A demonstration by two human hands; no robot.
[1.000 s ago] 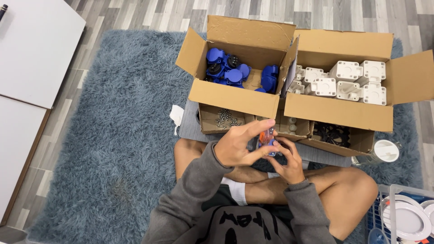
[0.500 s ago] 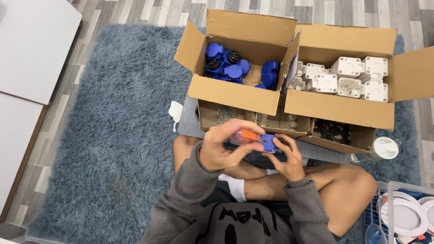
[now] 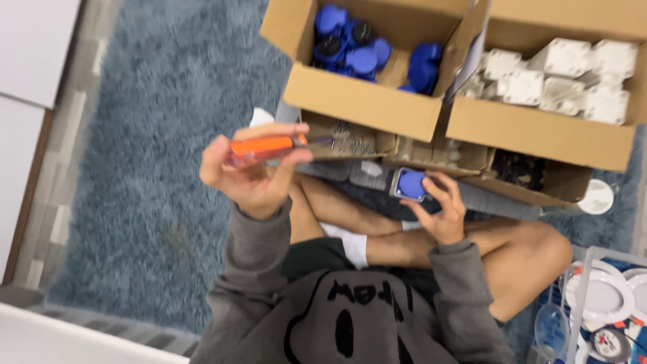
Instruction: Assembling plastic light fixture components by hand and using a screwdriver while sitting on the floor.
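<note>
Seated worker on a blue rug (image 3: pixel 135 168), two cardboard boxes ahead. The left hand (image 3: pixel 253 172) is closed around an orange-handled screwdriver (image 3: pixel 266 147), held level above the left knee, tip pointing toward the boxes. The right hand (image 3: pixel 438 209) curls its fingers round a blue capped socket (image 3: pixel 411 183), just in front of the near box edge. Good practice here, as a judgement: steady the socket against the lap, bring the blade square to the screw, and keep the fingertips clear of the tip. More blue sockets (image 3: pixel 364 47) fill the left box; white housings (image 3: pixel 559 74) fill the right.
</note>
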